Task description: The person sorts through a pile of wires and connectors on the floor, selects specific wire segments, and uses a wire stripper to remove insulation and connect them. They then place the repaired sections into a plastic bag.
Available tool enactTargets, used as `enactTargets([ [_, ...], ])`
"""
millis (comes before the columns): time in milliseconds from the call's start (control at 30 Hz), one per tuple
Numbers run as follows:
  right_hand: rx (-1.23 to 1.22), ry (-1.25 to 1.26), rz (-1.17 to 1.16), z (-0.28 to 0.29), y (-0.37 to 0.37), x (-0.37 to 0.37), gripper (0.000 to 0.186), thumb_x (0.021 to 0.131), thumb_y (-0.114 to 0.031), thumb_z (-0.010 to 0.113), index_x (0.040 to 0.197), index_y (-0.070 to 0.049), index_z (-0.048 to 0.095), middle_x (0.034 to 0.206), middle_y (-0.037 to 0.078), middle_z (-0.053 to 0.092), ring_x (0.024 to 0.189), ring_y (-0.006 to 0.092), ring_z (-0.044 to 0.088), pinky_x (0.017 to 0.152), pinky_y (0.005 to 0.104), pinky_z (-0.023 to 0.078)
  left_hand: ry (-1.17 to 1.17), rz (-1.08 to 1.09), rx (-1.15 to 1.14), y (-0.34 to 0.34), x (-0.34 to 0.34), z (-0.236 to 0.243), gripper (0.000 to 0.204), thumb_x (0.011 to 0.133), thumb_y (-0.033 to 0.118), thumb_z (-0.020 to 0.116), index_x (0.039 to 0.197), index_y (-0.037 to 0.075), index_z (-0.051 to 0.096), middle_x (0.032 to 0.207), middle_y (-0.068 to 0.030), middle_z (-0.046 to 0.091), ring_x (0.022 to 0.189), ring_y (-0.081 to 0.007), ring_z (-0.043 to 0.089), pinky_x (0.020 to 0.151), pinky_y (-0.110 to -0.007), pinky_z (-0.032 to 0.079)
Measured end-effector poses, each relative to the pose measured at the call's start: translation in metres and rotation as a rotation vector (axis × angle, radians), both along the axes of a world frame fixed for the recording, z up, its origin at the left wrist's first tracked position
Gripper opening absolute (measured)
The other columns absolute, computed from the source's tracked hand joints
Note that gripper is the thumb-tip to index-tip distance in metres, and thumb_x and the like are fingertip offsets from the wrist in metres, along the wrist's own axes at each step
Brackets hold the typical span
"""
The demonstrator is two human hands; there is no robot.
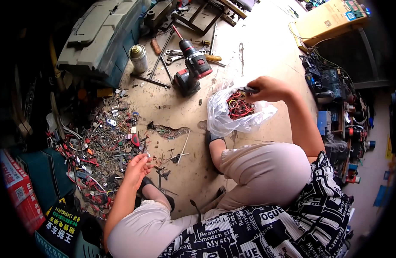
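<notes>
My left hand (137,171) hangs over the near right side of a heap of small scrap parts (105,146), thumb and forefinger pinched together. A tiny thing may be at the fingertips, too small to name. A red piece (135,139) lies in the heap just beyond them. My right hand (270,89) is closed around a small dark object (249,90), mostly covered by the fingers, above a clear plastic bag (221,118). Inside the open bag sits a tangle of mostly red wires (241,107), with some yellow and dark strands.
Beyond the bag stands a black and red cordless drill (197,64), with wrenches (174,56) and screwdrivers around it. A spray can (138,59) stands beside a large toolbox (92,36) at the far left. Crowded shelves (342,116) line the right; a cracked hole (168,131) marks the floor.
</notes>
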State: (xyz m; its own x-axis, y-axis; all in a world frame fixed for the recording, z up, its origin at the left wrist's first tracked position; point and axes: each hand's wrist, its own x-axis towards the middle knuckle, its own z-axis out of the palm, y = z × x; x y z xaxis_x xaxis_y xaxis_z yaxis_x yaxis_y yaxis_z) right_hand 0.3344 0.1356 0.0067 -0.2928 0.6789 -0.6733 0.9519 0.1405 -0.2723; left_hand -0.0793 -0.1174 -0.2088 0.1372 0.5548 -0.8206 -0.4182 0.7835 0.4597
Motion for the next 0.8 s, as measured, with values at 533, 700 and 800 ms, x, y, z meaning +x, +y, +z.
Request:
enactTargets([
  [533, -0.460, 0.188, 0.106, -0.054, -0.040, -0.095, 0.017, 0.081, -0.006, 0.061, 0.098, 0.000, 0.061, 0.082, 0.004, 0.059, 0.077, 0.0131, 0.054, 0.072, 0.0284, 0.047, 1.067, -0.127, 0.325, -0.017, -0.035, -0.053, 0.023, 0.083, 0.010, 0.066, 0.105, 0.007, 0.062, 0.103, -0.0087, 0.063, 0.096, -0.0259, 0.061, 0.085, -0.036, 0.049],
  [700, -0.589, 0.134, 0.292, -0.064, -0.059, -0.115, 0.020, 0.084, -0.011, 0.060, 0.100, 0.000, 0.060, 0.083, 0.008, 0.063, 0.080, 0.0158, 0.057, 0.075, 0.0312, 0.047, 1.637, -0.195, 0.310, -0.007, -0.068, -0.051, 0.044, 0.075, 0.009, 0.072, 0.116, 0.011, 0.056, 0.121, -0.0101, 0.051, 0.108, -0.0325, 0.052, 0.097, -0.040, 0.042],
  [800, -0.593, 0.160, 0.240, -0.067, -0.066, -0.117, 0.021, 0.084, -0.012, 0.060, 0.102, 0.001, 0.060, 0.085, 0.008, 0.063, 0.081, 0.0164, 0.057, 0.076, 0.0307, 0.046, 1.465, -0.351, 0.259, -0.004, -0.067, -0.061, 0.033, 0.078, 0.009, 0.069, 0.109, 0.014, 0.058, 0.117, -0.0099, 0.052, 0.104, -0.0326, 0.055, 0.089, -0.041, 0.047],
])
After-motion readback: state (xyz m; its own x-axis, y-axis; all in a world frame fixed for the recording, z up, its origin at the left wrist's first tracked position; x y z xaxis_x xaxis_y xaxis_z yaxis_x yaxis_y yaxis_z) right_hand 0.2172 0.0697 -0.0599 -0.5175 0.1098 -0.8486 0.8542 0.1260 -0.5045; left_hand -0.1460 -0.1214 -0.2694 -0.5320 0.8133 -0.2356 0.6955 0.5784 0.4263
